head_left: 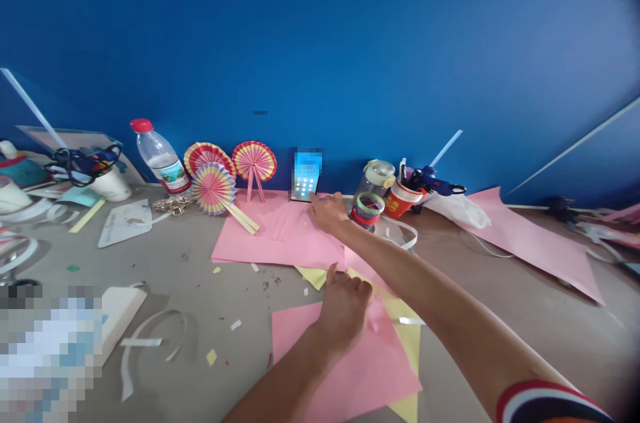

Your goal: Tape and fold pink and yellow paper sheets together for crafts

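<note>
My right hand (329, 211) reaches forward with its index finger stretched out to the lower edge of a lit phone (305, 175), which leans upright against the blue wall. The other fingers are bent and hold nothing that I can see. Nearer to me, my left hand (345, 306) rests over a pink paper sheet (350, 376). Its index finger points forward while the rest curl under, hiding whatever may be in them. Yellow paper (407, 343) shows beneath that sheet. Another pink sheet (280, 236) lies flat in front of the phone.
Folded paper fans (254, 160) and a red-capped bottle (167, 163) stand left of the phone. On the right are a clear jar (377, 176), tape rolls (367, 210) and a red cup of tools (400, 200). Paper scraps (212, 357) and white strips (143, 342) litter the table.
</note>
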A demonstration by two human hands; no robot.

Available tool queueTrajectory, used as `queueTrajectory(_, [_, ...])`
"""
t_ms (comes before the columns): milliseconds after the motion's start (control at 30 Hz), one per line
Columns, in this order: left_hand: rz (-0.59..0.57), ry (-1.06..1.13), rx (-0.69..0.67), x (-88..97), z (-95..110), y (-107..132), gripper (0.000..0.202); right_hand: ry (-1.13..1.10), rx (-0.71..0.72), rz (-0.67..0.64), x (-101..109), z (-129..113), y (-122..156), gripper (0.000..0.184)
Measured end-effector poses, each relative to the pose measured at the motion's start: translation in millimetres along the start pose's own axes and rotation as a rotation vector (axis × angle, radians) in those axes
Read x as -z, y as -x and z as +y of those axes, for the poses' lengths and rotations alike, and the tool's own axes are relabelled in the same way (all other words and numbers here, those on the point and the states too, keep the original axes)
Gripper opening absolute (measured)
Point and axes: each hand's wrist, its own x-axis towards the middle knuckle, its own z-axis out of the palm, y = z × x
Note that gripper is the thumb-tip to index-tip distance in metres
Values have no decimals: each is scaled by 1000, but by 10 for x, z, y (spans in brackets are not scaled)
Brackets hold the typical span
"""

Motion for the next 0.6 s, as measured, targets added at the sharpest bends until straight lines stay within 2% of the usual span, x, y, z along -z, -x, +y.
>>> queueTrajectory(133, [0, 2, -7, -4, -6, -11, 14, -52, 14, 30, 14, -8, 42, 51])
queueTrajectory(267, [12, -1, -15, 12, -2, -15, 10, -161, 67, 87, 55, 31, 314, 41])
queueTrajectory(367, [31, -4, -9, 20, 3, -16, 4, -281, 120, 130, 83, 147, 730, 35])
queueTrajectory(467, [51, -10, 10, 18, 6, -22, 10, -392, 133, 177, 65, 351, 1268, 33])
queueTrajectory(533, [55, -9, 17, 27, 8, -26, 13, -464, 101, 206, 11, 507, 1632, 34])
queueTrajectory(600, [55, -3, 21, 46, 13, -28, 19, -671, 17, 218, -70, 644, 1953, 31])
